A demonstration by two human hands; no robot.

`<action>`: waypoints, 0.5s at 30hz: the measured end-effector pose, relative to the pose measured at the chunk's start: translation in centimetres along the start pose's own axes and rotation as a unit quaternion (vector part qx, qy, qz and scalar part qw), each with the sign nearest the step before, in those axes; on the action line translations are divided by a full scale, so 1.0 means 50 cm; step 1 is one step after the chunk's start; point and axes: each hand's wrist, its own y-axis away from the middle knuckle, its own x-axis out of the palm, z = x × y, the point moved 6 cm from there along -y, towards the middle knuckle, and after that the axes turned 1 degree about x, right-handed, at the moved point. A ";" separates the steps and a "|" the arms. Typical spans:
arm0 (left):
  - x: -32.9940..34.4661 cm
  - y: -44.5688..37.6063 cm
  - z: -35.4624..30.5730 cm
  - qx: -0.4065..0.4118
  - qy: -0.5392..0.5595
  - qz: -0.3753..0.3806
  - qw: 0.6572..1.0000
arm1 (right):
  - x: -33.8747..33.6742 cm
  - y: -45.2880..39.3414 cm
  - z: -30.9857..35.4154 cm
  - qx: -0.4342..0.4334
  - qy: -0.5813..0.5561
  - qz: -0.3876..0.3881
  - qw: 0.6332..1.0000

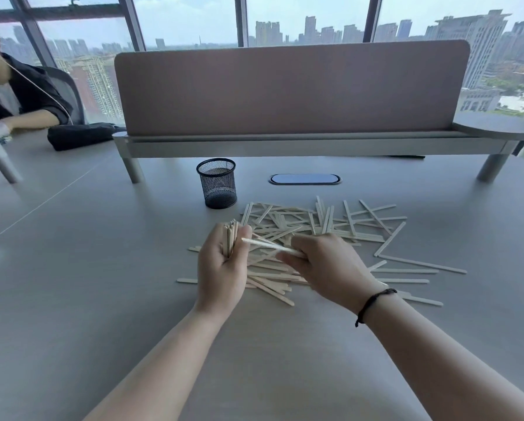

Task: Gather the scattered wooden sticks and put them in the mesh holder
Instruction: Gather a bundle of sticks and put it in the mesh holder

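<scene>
Many pale wooden sticks [339, 223] lie scattered in a loose pile on the grey table [102, 268]. My left hand [221, 268] grips a bundle of sticks [231, 237] that stands upright in its fist. My right hand [327, 262] pinches a single stick [266, 244] whose far end points left toward the bundle. Both hands hover over the near left part of the pile. The black mesh holder [217, 183] stands upright beyond the pile, to the left, and looks empty.
A pink desk divider on a raised metal shelf [291, 92] runs across the back. A dark oval cable port [304, 179] sits right of the holder. Another person [14, 95] sits at the far left, with a black bag [81, 136] beside them.
</scene>
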 end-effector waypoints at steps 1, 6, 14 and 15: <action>-0.003 -0.002 0.005 -0.009 0.010 -0.008 1.000 | -0.009 -0.003 0.000 -0.001 -0.015 -0.012 1.000; -0.002 -0.005 0.023 -0.043 0.046 -0.010 0.998 | -0.061 -0.026 0.011 0.041 -0.226 -0.062 0.971; 0.003 0.002 0.029 -0.056 0.013 -0.006 0.998 | -0.086 -0.064 0.003 0.098 -0.575 -0.122 0.803; 0.003 0.002 0.032 -0.057 0.016 -0.004 0.998 | -0.081 -0.065 0.004 0.101 -0.585 -0.120 0.796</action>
